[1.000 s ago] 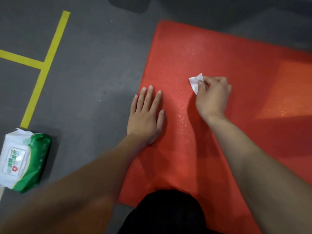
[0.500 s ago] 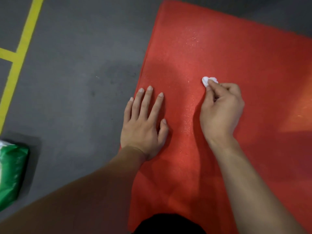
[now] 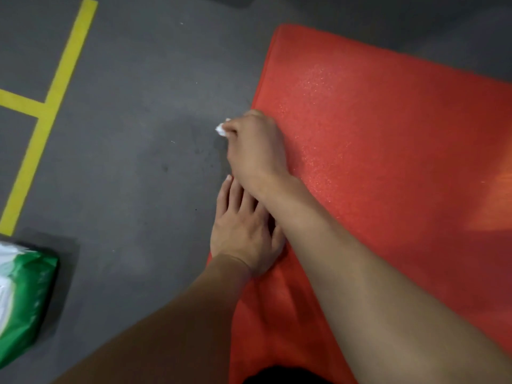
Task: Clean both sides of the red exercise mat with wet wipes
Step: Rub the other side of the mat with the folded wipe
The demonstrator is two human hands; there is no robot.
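Observation:
The red exercise mat (image 3: 388,139) lies flat on the grey floor and fills the right half of the view. My left hand (image 3: 243,231) rests flat, fingers apart, on the mat's left edge. My right hand (image 3: 255,148) crosses over the left fingers and sits at the mat's left edge, shut on a small crumpled white wet wipe (image 3: 220,129) that pokes out over the floor just past the edge. The right forearm hides part of my left hand's fingers.
A green and white pack of wet wipes (image 3: 22,295) lies on the floor at the lower left. Yellow tape lines (image 3: 52,101) mark the grey floor at the upper left. Something dark (image 3: 282,376) shows at the bottom edge.
My right hand has swept the wipe leftwards across the mat from its middle to its left edge, crossing over my left hand. The left hand stays flat on the mat.

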